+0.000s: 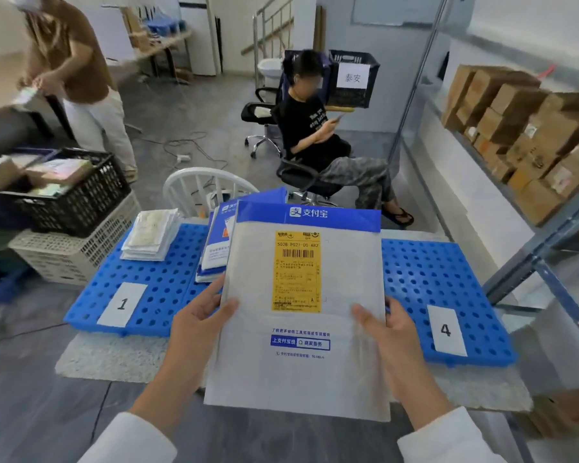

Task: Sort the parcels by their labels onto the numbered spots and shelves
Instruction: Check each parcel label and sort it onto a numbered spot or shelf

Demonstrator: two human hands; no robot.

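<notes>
Holding a grey mailer (pixel 298 329) up in front of the middle of the blue pallet (pixel 168 279), the person in white sleeves has it by both side edges. The left hand (pixel 198 322) pinches the left edge, thumb flat on the front and fingers tucked behind, and the right hand (pixel 388 332) grips the right edge the same way. The mailer hides the pallet's middle, its blue band at the far end, and its yellow label (pixel 297 271) faces up with a barcode and a line of code. On the pallet's left end lies a white card marked 1 (pixel 122 304), and on its right end a card marked 4 (pixel 446 330). Near the pallet's far left corner sits a stack of white packets (pixel 151 237). Just beside that, closer to the pallet's middle, is a stack of blue-and-white mailers (pixel 216 248), partly hidden behind the held one. Left of the pallet a black crate (pixel 81 202) holding parcels stands on a pale crate (pixel 67 255). Right of the pallet runs a metal shelf (pixel 549 230) loaded with brown boxes (pixel 528 135). Just beyond the pallet stands a white chair (pixel 201 172). Farther off a seated person (pixel 311 135) looks at a phone, and a standing person (pixel 81 78) bends over a table.
</notes>
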